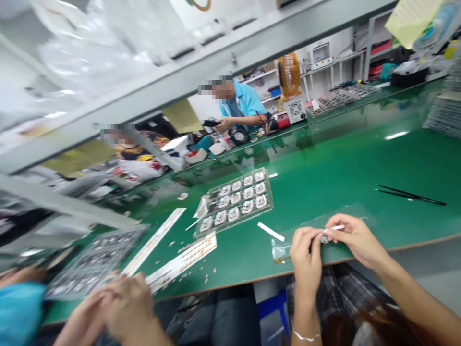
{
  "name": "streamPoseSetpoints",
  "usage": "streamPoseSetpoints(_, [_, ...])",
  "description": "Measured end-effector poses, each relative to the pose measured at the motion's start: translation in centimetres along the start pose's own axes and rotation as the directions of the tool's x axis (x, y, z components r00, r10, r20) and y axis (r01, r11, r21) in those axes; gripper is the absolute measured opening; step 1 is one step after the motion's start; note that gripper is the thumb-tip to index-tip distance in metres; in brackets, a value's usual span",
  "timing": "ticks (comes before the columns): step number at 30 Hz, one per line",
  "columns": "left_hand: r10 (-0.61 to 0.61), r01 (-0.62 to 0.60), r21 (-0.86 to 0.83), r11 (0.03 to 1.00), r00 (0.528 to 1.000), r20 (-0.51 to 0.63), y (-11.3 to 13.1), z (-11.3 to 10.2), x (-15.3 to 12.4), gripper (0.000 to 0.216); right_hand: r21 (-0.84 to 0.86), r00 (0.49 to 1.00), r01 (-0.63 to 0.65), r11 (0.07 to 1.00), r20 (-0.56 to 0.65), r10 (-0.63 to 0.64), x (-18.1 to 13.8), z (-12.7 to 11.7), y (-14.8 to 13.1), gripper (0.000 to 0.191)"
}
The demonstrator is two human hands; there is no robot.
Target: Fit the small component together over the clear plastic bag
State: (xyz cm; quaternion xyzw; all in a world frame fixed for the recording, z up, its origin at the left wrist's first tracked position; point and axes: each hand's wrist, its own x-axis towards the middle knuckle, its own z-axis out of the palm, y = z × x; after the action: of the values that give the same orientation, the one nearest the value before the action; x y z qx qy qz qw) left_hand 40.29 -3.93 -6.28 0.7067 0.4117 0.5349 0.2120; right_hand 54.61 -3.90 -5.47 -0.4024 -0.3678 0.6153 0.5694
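Observation:
My left hand (306, 254) pinches a small grey part (324, 238) over the front edge of the green bench (342, 163). My right hand (355, 238) meets it from the right, with a thin white strip (337, 227) between its fingertips, touching the part. A piece of clear film (280, 251) lies on the bench just left of my left hand. A loose white strip (271, 231) lies a little farther left. Beyond it sits a clear tray (268, 204) with rows of small square white parts.
Black tweezers (410, 194) lie to the right. White label sheets (182, 262) and scraps lie left of the tray. A co-worker's hands (115, 307) rest by another tray (93, 259) at lower left. Two people sit across the bench; an orange fan (289, 74) stands there.

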Motion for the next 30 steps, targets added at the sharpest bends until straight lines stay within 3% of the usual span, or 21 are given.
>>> streamPoseSetpoints(7, [-0.058, 0.056, 0.025, 0.998, 0.996, 0.073, 0.1, 0.3, -0.4, 0.018, -0.145, 0.999, 0.040, 0.989, 0.032, -0.036, 0.3, -0.7, 0.5, 0.033])
streamPoseSetpoints(17, [-0.069, 0.067, 0.051, 0.996, 0.996, 0.051, 0.1, 0.4, -0.6, 0.018, -0.160, 0.999, 0.038, 0.986, -0.013, -0.041, 0.2, -0.5, 0.2, 0.034])
streamPoseSetpoints(22, [-0.010, 0.007, 0.094, 0.996, 1.000, 0.030, -0.1, 0.3, -0.3, 0.019, -0.117, 0.998, 0.007, 0.993, 0.057, -0.001, 0.4, -0.1, -0.1, 0.029])
streamPoseSetpoints(26, [-0.143, 0.137, -0.048, 0.989, 0.976, -0.162, -0.8, 0.1, 0.2, 0.017, -0.165, 0.991, 0.023, 0.986, 0.134, -0.001, 0.4, 0.0, -0.2, 0.026])
streamPoseSetpoints(30, [-0.273, 0.250, -0.158, 0.955, 0.951, -0.143, -1.1, -0.1, 0.2, 0.022, -0.155, 0.993, 0.008, 0.988, 0.116, 0.011, 0.3, 0.0, 0.0, 0.026])
